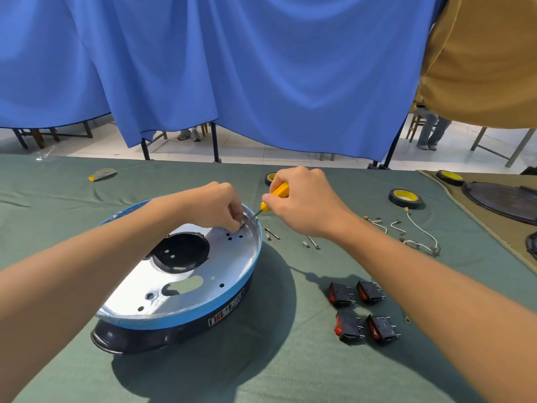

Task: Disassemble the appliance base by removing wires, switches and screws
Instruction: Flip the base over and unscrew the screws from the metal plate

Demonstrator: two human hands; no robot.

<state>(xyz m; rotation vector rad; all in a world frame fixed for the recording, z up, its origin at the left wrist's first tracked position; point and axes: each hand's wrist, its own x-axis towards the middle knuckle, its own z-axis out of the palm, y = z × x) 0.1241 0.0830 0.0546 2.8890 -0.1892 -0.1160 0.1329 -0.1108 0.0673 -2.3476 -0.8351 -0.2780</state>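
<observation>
The appliance base [247, 257] sits near-left, silver plate up. At its far rim the left hand [215, 206] pinches a small metal part [241, 223], likely steadying it for the screwdriver [279, 191] gripped in the right hand [302, 199]. Removed switches [341, 295] and wires [421, 231] lie to the right.

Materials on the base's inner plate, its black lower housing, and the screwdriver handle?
Inner plate: looks like bare sheet metal, bright and mirror-glossy, with punched holes. Lower housing: glossy black, probably moulded plastic, though painted metal is possible. Screwdriver handle: opaque yellow plastic by its look.
</observation>
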